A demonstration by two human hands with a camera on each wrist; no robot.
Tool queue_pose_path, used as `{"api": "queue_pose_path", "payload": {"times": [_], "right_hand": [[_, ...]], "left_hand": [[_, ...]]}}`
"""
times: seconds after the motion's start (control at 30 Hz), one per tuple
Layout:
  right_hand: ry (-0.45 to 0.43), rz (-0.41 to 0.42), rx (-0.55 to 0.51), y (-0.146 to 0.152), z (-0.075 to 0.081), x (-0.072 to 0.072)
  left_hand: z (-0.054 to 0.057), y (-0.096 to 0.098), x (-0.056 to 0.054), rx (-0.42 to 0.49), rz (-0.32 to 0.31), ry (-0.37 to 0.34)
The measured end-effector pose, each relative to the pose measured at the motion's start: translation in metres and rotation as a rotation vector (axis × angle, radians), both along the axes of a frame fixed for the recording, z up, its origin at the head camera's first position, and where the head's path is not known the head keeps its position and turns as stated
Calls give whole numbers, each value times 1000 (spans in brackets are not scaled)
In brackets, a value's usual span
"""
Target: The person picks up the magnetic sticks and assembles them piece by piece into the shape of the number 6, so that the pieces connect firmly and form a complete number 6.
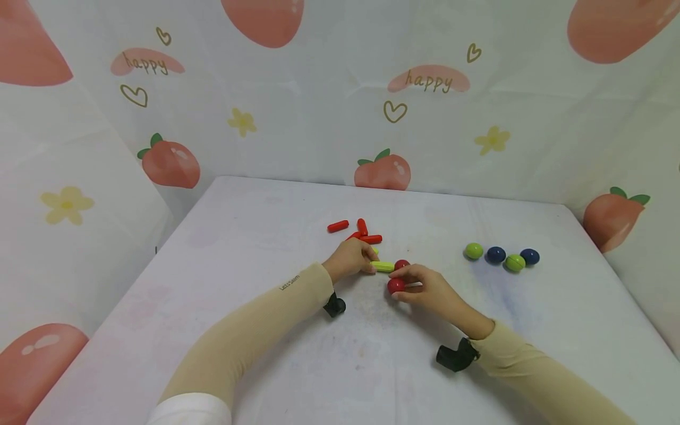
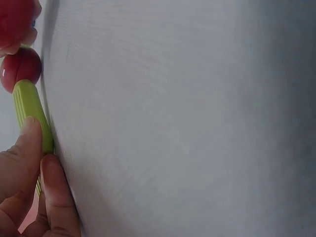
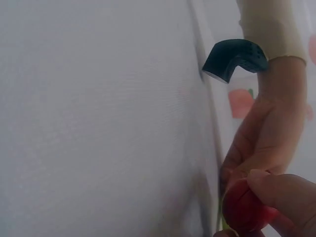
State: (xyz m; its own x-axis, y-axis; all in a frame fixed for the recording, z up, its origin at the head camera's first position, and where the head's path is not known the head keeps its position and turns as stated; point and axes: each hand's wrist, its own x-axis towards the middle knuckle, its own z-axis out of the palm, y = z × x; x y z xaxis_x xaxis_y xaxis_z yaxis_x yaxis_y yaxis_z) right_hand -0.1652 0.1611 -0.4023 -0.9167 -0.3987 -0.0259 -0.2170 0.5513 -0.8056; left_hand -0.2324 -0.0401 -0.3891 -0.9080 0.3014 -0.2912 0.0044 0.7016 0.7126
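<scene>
My left hand (image 1: 350, 258) pinches the near end of a ribbed yellow-green stick (image 1: 383, 267) between thumb and finger, low over the table. The stick's other end meets a red ball (image 2: 20, 69) with a seam round it. In my right hand (image 1: 437, 295), thumb and fingers grip a second red ball (image 1: 395, 286), just in front of the first one. The right wrist view also shows this held ball (image 3: 247, 205). Part of another yellow-green piece (image 1: 375, 251) shows beyond the left fingers, mostly hidden by them.
Several red sticks (image 1: 337, 226) lie behind my left hand. To the right is a group of balls, light green (image 1: 474, 251) and dark blue (image 1: 496, 255). The white table (image 1: 340, 366) ends at a patterned cloth backdrop (image 1: 319, 106).
</scene>
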Motion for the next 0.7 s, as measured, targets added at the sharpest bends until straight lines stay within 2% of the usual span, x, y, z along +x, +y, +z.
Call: {"api": "queue_pose_path", "payload": {"times": [0.3, 0.7], "right_hand": [[-19, 17, 35, -5, -2, -1], [-38, 23, 24, -5, -2, 1]], "left_hand": [[1, 0, -1, -19, -4, 2], [2, 1, -1, -37, 9, -5]]}}
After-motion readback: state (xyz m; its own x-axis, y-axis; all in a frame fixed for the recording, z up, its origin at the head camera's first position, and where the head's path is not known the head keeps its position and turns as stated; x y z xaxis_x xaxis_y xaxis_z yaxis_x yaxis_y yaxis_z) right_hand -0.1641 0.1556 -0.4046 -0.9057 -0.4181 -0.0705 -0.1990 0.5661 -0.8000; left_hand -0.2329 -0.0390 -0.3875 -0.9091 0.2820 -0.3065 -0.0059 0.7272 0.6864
